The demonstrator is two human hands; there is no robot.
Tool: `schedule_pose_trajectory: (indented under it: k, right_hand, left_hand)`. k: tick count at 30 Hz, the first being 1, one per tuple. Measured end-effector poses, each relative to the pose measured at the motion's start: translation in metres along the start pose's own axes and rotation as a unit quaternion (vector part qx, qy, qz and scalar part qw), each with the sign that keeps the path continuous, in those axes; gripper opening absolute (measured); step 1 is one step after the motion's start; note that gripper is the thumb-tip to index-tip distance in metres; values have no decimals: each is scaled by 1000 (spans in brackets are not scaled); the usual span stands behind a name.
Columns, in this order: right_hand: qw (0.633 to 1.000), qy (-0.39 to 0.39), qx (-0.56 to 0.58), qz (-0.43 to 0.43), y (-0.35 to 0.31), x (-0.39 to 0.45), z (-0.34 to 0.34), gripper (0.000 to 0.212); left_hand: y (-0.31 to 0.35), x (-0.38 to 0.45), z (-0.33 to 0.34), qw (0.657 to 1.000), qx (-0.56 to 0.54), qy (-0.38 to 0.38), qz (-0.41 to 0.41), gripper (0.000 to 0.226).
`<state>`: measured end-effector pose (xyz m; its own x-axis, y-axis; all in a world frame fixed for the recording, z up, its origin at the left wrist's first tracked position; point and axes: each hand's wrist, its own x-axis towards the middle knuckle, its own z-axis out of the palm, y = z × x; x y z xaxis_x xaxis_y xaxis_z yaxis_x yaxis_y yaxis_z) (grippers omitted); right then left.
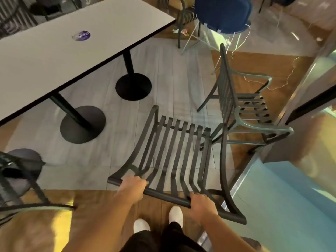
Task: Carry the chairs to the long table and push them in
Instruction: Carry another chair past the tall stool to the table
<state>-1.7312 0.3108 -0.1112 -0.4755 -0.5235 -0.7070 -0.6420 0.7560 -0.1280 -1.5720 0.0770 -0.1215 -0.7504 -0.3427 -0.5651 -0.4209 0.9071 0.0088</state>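
A dark slatted metal chair (174,151) is right in front of me, its back toward me. My left hand (133,186) grips the left part of its top rail and my right hand (201,203) grips the right part. The long white table (60,51) with a black edge runs across the upper left on two black pedestal bases (133,87). A second slatted chair (241,106) with armrests stands on the floor to the right, close beside the held chair's front corner.
A round purple sticker (81,35) lies on the tabletop. A blue padded chair (223,13) stands at the top. Another dark chair with a dark bag (23,168) is at the left edge. A light blue panel (291,197) fills the lower right. White cables (283,80) trail on the floor.
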Motion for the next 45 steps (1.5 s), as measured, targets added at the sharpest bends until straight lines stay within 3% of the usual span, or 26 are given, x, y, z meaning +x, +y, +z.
schedule_pose_trajectory:
  k: [10,23,37,45]
  right_hand:
    - [998,48,-36,-37,-14,-15,16,30]
    - [978,47,-142,-148,-91,-17,19,30]
    - [928,40,-263,-260,-194,10,-1,40]
    - [893,30,-331,-302,-237,43,-31,50]
  left_hand:
    - [-10,-36,21,999,-37,19,14,31]
    - [-49,-123,81,985,-118,19,-122,38]
    - [-76,-185,121,932,-234,16,-276,34]
    - [-87,-179,119,907,-271,7,-321,33]
